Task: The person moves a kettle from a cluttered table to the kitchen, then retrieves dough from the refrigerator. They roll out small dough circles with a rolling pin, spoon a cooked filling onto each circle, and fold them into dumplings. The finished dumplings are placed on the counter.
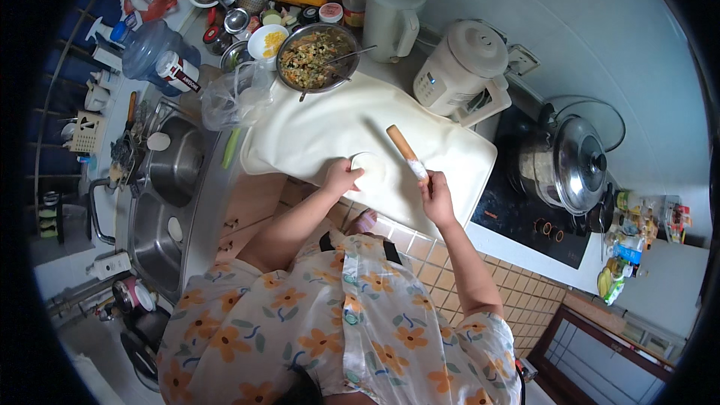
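My left hand (338, 176) pinches the left edge of a round, flat dough wrapper (368, 164) near the front of a white silicone mat (306, 126). The wrapper's pale colour nearly merges with the mat, so its right edge is hard to make out. To the right, my right hand (437, 199) grips one end of a short wooden rolling pin (400, 140), whose lower part is white with flour. The pin is tilted up, clear of the wrapper, with its free end pointing away from me. A metal bowl (351, 36) of chopped filling stands at the mat's far edge, with utensils in it.
A soy milk maker (461, 73) and a pale jug (391, 22) stand behind the mat. A lidded steel pot (574, 163) sits on the black cooktop (506, 219) at right. At left are a plastic bag (233, 101), a green vegetable (230, 148) and a double sink (160, 225).
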Demonstrator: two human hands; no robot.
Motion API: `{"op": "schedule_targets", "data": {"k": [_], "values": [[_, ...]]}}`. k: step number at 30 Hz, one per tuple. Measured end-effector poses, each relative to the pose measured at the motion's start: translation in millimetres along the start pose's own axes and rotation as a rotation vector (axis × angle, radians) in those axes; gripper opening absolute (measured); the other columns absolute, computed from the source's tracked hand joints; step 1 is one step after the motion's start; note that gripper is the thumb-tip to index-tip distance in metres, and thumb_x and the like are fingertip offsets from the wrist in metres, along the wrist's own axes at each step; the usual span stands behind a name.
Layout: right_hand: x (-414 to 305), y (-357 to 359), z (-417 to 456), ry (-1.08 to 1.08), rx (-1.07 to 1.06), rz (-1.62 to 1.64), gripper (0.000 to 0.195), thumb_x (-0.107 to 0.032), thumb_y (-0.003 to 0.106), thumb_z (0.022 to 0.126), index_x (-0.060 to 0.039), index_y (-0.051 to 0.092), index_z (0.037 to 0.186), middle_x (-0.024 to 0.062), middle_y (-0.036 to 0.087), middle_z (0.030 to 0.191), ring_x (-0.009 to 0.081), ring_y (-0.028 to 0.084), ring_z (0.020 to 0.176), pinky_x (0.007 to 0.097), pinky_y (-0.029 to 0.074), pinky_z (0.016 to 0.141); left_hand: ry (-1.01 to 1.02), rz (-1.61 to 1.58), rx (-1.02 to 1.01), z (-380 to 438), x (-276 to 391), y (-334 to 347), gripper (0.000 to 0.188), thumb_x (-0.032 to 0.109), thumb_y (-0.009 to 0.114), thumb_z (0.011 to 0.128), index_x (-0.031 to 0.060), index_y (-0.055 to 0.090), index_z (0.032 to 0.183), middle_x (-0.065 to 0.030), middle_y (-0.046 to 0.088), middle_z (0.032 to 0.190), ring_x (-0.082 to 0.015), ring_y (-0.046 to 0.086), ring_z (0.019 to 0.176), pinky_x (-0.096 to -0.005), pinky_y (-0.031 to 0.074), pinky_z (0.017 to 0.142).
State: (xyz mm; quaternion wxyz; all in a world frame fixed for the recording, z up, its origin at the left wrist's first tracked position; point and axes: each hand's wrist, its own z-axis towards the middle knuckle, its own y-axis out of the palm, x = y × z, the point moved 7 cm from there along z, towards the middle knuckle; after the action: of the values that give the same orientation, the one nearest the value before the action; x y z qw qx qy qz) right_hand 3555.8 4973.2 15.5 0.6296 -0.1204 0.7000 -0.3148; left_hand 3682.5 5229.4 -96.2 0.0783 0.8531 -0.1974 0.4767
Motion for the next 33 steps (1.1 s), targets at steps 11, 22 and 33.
{"op": "schedule_targets", "data": {"k": [11, 22, 33], "values": [[41.1, 29.6, -38.0, 0.079, -0.056, 0.103, 0.028, -0.023, 0.062, 0.106, 0.0006, 0.056, 0.121, 0.015, 0.059, 0.104, 0.0243, 0.059, 0.092, 0.0369, 0.05, 0.084, 0.124, -0.113, 0.153, 7.0, 20.2, -15.8, 0.021, 0.011, 0.074, 0.092, -0.0054, 0.062, 0.097, -0.0098, 0.064, 0.083, -0.0172, 0.068, 0.068, -0.0341, 0.062, 0.049], [-62.6, 51.9, 32.7, -0.477, -0.164, -0.454, 0.031, -0.015, 0.074, 0.086, -0.0079, 0.069, 0.116, 0.0096, 0.063, 0.104, 0.0322, 0.061, 0.098, 0.0445, 0.05, 0.086, 0.27, 0.682, 0.455, -69.8, 49.7, -51.6, 0.032, 0.015, 0.076, 0.089, 0.0008, 0.057, 0.11, -0.0165, 0.065, 0.107, -0.0305, 0.068, 0.103, -0.0468, 0.057, 0.083], [-73.1, 105.8, 56.5, -0.498, -0.046, -0.458, 0.061, -0.034, 0.058, 0.095, -0.0022, 0.049, 0.145, 0.0224, 0.04, 0.159, 0.042, 0.038, 0.147, 0.0561, 0.026, 0.122, 0.702, 1.195, 0.41, -22.9, 83.6, -19.9, 0.06, 0.028, 0.06, 0.089, -0.0012, 0.055, 0.14, -0.0198, 0.042, 0.16, -0.0364, 0.032, 0.153, -0.0525, 0.019, 0.126]]}}
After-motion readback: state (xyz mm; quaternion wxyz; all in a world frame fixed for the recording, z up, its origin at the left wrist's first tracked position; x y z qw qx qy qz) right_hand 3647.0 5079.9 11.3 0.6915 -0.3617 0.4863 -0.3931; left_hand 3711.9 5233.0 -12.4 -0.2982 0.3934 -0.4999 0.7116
